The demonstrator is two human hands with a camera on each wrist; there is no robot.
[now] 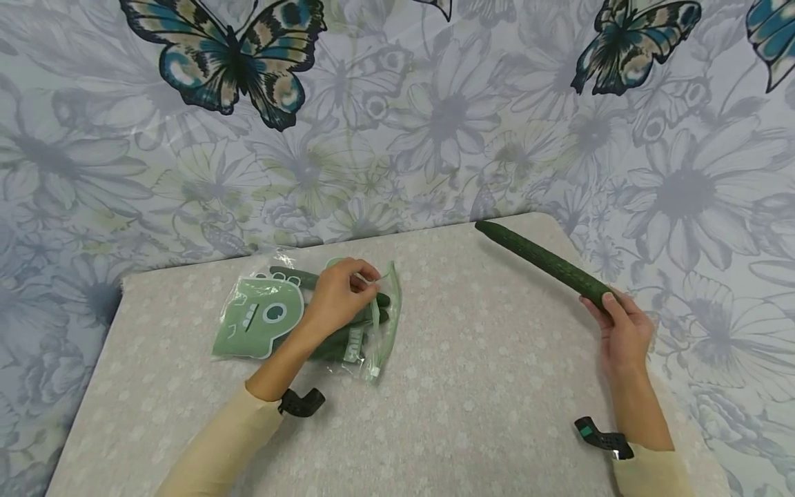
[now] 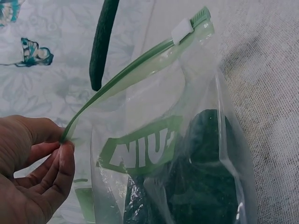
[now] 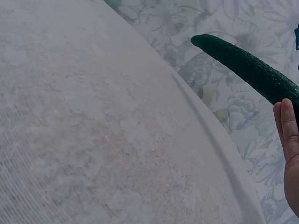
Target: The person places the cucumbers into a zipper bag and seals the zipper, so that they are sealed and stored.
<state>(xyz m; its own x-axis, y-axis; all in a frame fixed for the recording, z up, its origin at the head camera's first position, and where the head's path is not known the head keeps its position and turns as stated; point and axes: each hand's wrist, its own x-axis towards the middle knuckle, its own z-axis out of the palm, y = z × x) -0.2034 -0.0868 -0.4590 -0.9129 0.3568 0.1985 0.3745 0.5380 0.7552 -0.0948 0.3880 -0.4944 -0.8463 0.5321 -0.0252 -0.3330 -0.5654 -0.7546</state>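
Observation:
A long green cucumber [image 1: 540,259] is gripped near one end by my right hand [image 1: 624,331], its other end pointing up and left over the back of the table. In the right wrist view the same cucumber [image 3: 247,63] slants in from the right, above the fingers. My left hand [image 1: 341,293] pinches the green zip edge of a clear slider bag [image 1: 388,338] printed with a green cartoon monster. Dark green cucumbers [image 2: 201,172] show through the plastic. A white slider [image 2: 182,31] sits near the far end of the zip from my fingers.
The table [image 1: 472,386] wears a pale flowered cloth. Behind it and along its right side hangs a grey-white fabric [image 1: 447,124] with flowers and butterflies. A black wrist device [image 1: 301,402] is strapped to the left wrist, another [image 1: 602,438] to the right.

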